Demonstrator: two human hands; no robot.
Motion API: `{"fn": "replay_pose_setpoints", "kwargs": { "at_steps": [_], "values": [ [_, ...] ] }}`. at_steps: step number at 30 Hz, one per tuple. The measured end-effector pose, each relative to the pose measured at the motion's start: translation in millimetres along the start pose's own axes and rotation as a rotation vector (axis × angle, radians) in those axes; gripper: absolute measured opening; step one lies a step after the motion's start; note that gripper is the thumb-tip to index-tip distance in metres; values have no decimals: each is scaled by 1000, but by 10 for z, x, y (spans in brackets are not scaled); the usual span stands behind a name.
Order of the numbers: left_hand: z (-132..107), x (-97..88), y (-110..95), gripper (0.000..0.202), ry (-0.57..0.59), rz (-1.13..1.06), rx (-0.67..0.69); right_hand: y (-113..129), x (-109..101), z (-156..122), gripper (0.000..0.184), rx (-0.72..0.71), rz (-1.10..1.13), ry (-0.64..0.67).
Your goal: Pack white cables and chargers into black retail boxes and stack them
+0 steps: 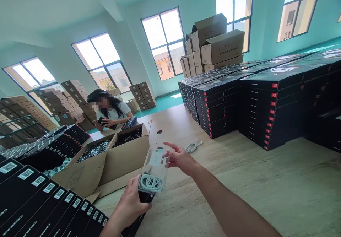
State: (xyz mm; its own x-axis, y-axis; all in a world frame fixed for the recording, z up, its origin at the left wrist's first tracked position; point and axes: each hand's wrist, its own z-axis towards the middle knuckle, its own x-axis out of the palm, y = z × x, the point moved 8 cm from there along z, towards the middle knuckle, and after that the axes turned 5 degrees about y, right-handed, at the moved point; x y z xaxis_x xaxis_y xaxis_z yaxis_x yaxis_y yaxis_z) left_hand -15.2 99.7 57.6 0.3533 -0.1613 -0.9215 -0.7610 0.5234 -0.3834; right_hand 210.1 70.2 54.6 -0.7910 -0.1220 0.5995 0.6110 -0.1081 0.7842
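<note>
My left hand (130, 203) grips a slim black box (145, 196) near the table's front edge. Out of the box's upper end stands a clear plastic tray (157, 159) with a coiled white cable (151, 183) in its lower part. A pale card or panel shows in the upper part of the tray. My right hand (179, 159) is at the tray's upper right edge, fingertips overlapping the plastic, index finger stretched out above it. Another coiled white cable (194, 145) lies on the table beyond my right hand.
An open cardboard carton (125, 162) with small packed items stands left of my hands. Black boxes (48, 194) line the near left; tall stacks of black boxes (255, 112) fill the right. A co-worker (113, 112) sits across the wooden table (226, 180), holding something dark.
</note>
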Motion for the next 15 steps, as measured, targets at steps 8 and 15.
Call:
{"fn": "replay_pose_setpoints", "kwargs": {
  "at_steps": [8,15],
  "values": [
    [-248,-218,-283,99,-238,188,-37,5,113,-74,70,-237,-22,-213],
    [-322,-318,-190,96,-398,245,50,174,145,-98,70,-202,-183,-127]
  ]
}}
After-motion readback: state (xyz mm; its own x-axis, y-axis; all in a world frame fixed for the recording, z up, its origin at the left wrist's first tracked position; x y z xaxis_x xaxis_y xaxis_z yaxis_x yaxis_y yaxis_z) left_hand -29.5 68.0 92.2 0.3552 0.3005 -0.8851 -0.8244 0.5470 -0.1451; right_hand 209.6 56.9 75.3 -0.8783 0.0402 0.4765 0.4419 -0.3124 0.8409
